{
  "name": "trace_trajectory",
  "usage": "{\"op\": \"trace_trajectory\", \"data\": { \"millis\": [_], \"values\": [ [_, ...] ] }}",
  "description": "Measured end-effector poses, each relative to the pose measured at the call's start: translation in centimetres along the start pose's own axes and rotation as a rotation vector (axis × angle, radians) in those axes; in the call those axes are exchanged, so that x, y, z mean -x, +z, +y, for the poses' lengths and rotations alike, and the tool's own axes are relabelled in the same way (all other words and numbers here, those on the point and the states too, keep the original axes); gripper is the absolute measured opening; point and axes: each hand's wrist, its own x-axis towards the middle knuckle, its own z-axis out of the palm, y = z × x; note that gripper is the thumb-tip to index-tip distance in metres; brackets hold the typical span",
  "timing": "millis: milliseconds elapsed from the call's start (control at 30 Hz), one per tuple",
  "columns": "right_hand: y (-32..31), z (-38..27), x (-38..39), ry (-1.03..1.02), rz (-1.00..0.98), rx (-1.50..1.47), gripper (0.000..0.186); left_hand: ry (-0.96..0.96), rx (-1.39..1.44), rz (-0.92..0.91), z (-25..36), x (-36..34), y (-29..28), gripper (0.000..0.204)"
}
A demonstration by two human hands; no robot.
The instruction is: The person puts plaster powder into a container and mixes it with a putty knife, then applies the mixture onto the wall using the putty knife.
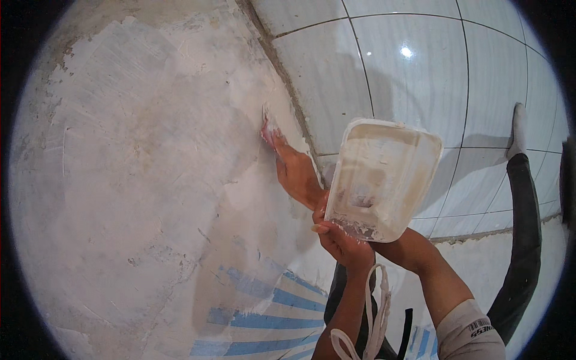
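Observation:
My left hand (348,247) grips the near left corner of a pale plastic tub (414,204), with the thumb along its rim. The tub is tilted so that its inside shows, smeared with whitish putty and nearly see-through at the bottom. Passing behind the tub, my right arm reaches left, and my right hand (298,174) is at the plastered wall (150,120). Its fingers are closed on a small, thin, putty-smeared scraper (267,127), pressed flat to the wall close to the floor edge. Part of the right wrist is hidden by the tub.
Light glossy floor tiles (414,66) with dark joints lie to the right, meeting the wall along a rough edge (282,72). Blue stripes (270,321) mark the wall's lower part. A leg in dark trousers (523,240) with a pale sock (519,129) extends at right. White drawstrings (375,306) hang near my forearms.

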Motion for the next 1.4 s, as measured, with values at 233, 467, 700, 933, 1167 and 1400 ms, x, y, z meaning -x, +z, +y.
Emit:
{"op": "trace_trajectory", "data": {
  "millis": [233,467,700,933,1167,1400],
  "values": [
    [-4.9,-3.2,1.7,0.154,0.026,-0.070,0.041,-0.030,0.040,-0.013,-2.3,-0.1,-1.3,0.054],
    [-3.8,2.1,-6.3,0.240,0.320,-0.276,0.040,-0.051,0.161,0.000,0.6,-0.3,-0.4,0.060],
    [-0.7,1.5,-9.5,0.141,0.073,-0.051,0.040,-0.113,0.246,0.150,0.3,-0.9,-1.1,0.065],
    [-2.3,-0.7,-5.0,-0.012,0.090,0.057,0.040,-0.066,0.190,0.008,-0.1,0.2,0.1,0.064],
    [-3.0,-6.6,0.5,-0.031,0.044,-0.018,0.040,-0.031,0.039,0.109,0.4,-0.3,-1.3,0.063],
    [-6.5,-5.1,-4.3,-0.054,0.297,0.072,0.039,-0.095,0.135,0.136,-0.1,-0.1,-1.5,0.064]
  ]
}}
